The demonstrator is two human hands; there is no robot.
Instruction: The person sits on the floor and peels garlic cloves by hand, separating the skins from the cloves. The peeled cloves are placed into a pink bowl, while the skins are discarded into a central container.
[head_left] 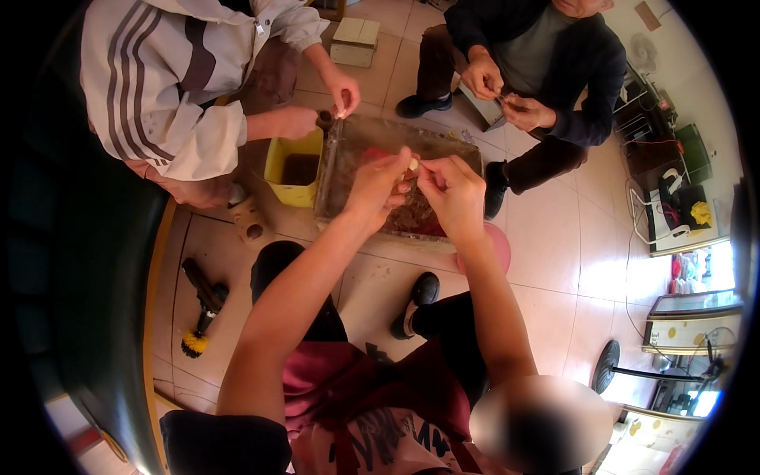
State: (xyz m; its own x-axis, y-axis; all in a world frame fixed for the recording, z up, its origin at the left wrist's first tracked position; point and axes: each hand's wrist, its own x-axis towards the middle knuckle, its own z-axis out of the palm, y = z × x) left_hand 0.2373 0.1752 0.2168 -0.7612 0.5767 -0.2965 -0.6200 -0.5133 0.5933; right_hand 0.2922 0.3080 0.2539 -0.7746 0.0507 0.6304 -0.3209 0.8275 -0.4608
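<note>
Both my hands are raised over a worn rectangular tub (431, 134) with reddish-brown scraps (416, 215) in it. My left hand (381, 188) has its fingers closed around a small pale piece (413, 165), whose exact kind is too small to make out. Close against it, my right hand (455, 191) is closed in a pinch at the piece's right side. Whatever lies between the right fingertips is hidden. Left of the tub stands a yellow square bucket (293, 195) with dark contents.
One person's hand (342, 91) is at the tub's far left corner. Another person's hands (507, 99) are pinched together at far right. A pink round item (497, 252) lies right of the tub; a power tool with a yellow brush (195, 343) is on the tiled floor.
</note>
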